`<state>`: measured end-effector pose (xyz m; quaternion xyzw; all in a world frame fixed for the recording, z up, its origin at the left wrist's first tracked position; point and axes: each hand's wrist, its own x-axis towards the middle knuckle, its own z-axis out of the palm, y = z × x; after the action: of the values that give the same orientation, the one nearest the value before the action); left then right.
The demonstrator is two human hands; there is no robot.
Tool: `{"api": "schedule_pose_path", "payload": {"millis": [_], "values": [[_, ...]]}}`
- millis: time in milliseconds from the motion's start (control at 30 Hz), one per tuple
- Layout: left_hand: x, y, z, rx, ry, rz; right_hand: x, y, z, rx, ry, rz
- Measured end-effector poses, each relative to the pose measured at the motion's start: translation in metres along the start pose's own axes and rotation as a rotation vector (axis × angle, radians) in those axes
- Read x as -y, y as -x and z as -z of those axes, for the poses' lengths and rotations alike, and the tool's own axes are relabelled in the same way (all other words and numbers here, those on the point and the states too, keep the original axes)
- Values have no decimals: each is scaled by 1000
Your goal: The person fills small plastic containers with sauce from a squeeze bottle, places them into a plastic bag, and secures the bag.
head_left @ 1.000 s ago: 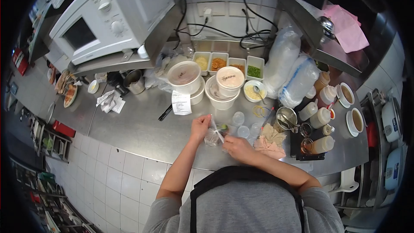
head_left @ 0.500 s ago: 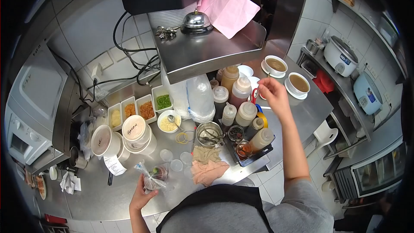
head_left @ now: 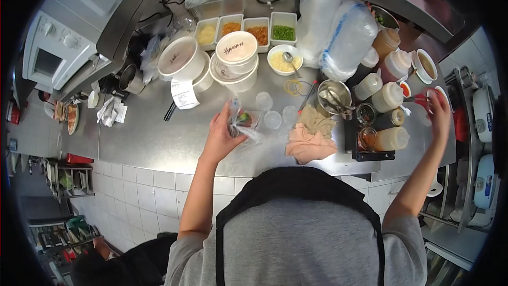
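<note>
My left hand is closed around the side of a knotted clear plastic bag on the steel counter. Red and green food shows through the plastic. Off to the right, my right hand is closed at red-handled scissors, beside the sauce bottles; motion blurs them and the blades are hard to make out. Small clear plastic cups stand just right of the bag. Beyond them lie folded cloths in peach and beige.
A black caddy holds squeeze bottles and jars. Behind the bag are lidded tubs, a receipt, topping trays and a bowl with a spoon. A metal pot holds utensils. Someone in dark clothing is at lower left.
The view has turned left and down. My right hand has moved from above the red handles to closing on them. My left hand has come further around the bag.
</note>
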<state>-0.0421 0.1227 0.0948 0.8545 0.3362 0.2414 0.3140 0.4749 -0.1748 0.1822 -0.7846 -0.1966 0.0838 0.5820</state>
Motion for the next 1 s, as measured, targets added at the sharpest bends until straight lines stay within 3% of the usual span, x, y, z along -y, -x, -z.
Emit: {"api": "schedule_pose_path", "payload": {"millis": [133,167,233,267,300,367,433,467,533,633,767,833,1000], "values": [[4,-1,1,-15,-121,-106,-10,92,78,90,-782,78],[3,-2,1,-31,-158,-120,12,122,66,-138,-854,5],[1,-7,3,-56,-235,-155,3,141,78,503,-995,175],[4,-9,4,-35,-255,-185,27,161,51,675,-1059,187],[7,-12,5,-13,-274,-218,27,173,34,523,-984,163],[12,-17,11,14,-173,-242,31,193,-13,455,-972,-26],[16,-23,15,28,65,-218,32,205,-78,599,-728,-18],[17,-28,21,77,57,-235,56,213,-124,764,-698,68],[17,-38,42,167,37,-260,63,225,-174,904,-554,-47],[5,-51,69,325,4,-71,60,237,-225,996,-57,224],[16,-65,78,325,-142,-241,60,247,-261,890,534,616],[19,-68,77,239,-274,-395,63,243,-277,910,532,662],[2,-76,80,324,-265,-366,71,244,-316,838,459,835]]}}
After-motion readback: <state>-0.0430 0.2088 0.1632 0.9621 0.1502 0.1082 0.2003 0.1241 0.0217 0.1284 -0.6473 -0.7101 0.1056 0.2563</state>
